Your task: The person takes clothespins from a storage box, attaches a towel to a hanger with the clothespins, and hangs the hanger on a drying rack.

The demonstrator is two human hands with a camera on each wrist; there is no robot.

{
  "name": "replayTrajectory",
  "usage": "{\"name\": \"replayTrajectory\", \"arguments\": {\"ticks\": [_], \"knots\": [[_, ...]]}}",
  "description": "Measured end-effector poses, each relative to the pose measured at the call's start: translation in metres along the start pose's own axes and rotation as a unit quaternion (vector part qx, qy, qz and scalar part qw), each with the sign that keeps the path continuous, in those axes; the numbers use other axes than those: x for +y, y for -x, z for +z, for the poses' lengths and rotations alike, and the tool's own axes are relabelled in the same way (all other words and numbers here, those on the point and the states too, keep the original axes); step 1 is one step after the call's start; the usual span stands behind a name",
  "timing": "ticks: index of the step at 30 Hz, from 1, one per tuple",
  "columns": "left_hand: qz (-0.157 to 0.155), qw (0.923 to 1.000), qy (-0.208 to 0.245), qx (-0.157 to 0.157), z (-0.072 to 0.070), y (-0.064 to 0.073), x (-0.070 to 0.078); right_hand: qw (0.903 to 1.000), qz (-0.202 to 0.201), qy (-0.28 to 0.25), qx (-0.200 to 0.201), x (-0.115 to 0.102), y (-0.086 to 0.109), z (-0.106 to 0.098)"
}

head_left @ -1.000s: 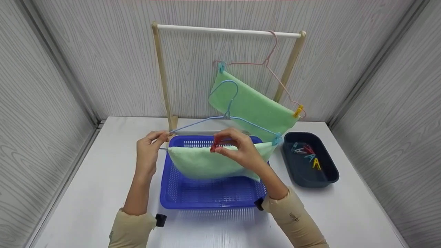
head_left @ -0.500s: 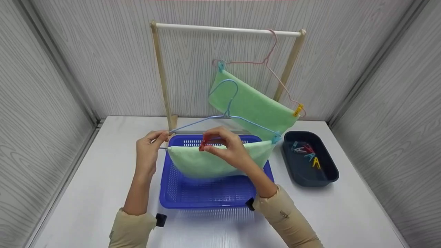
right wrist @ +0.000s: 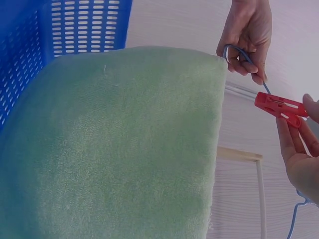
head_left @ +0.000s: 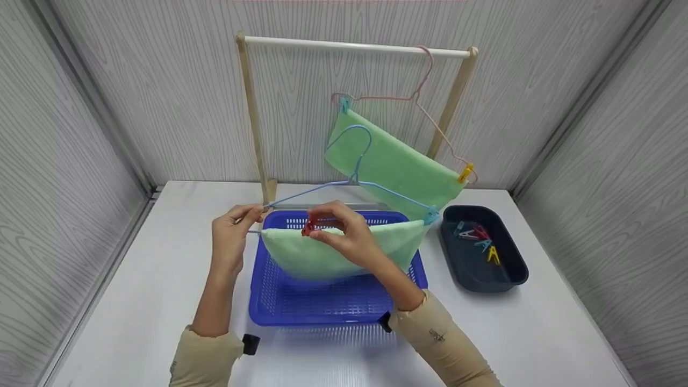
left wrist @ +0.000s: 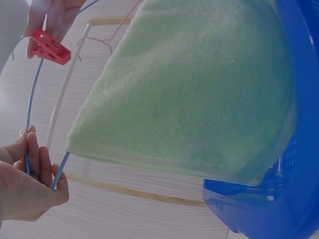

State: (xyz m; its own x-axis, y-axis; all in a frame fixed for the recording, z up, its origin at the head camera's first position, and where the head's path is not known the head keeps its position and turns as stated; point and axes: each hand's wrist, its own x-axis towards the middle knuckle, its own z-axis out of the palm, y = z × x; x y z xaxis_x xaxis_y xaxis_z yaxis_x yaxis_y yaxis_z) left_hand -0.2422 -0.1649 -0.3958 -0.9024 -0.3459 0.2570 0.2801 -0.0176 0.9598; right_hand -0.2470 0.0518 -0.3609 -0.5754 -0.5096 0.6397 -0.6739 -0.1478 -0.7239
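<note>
My left hand (head_left: 230, 236) grips the left end of a blue wire hanger (head_left: 306, 190), its fingers curled round the wire. Over the hanger's lower bar hangs a light green towel (head_left: 322, 258); a light blue clothespin (head_left: 431, 215) fastens its right end. My right hand (head_left: 349, 234) pinches a red clothespin (head_left: 308, 226) between thumb and fingers, just above the towel's top edge, left of its middle. In the right wrist view the red clothespin (right wrist: 280, 107) stands apart from the towel (right wrist: 134, 144). The left wrist view shows the wire passing through the left hand (left wrist: 30, 184).
Below the towel sits a blue basket (head_left: 338, 321). A dark tray (head_left: 484, 279) with several clothespins stands at right. Behind, a rack (head_left: 344, 45) carries a pink hanger (head_left: 424, 80) with another green towel (head_left: 398, 156), held by a blue and a yellow clothespin (head_left: 465, 172).
My right hand has moved left along the towel's top edge with the red clothespin. The left hand and the blue hanger have stayed in place.
</note>
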Motion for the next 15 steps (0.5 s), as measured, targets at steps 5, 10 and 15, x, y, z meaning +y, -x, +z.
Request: {"name": "replayTrajectory", "arguments": {"ticks": [5, 10, 15], "knots": [[0.000, 1.0000, -0.004, -0.002, 0.000, 0.001, 0.000, 1.0000, 0.005, 0.000, 0.001, 0.016, 0.002, 0.000], [-0.002, 1.0000, 0.000, -0.005, -0.001, 0.002, 0.001, 0.9999, 0.004, -0.010, -0.002, 0.017, -0.002, 0.003], [-0.003, 1.0000, 0.003, -0.008, 0.000, 0.001, 0.001, 0.9999, 0.012, -0.008, -0.008, 0.001, -0.009, 0.008]]}}
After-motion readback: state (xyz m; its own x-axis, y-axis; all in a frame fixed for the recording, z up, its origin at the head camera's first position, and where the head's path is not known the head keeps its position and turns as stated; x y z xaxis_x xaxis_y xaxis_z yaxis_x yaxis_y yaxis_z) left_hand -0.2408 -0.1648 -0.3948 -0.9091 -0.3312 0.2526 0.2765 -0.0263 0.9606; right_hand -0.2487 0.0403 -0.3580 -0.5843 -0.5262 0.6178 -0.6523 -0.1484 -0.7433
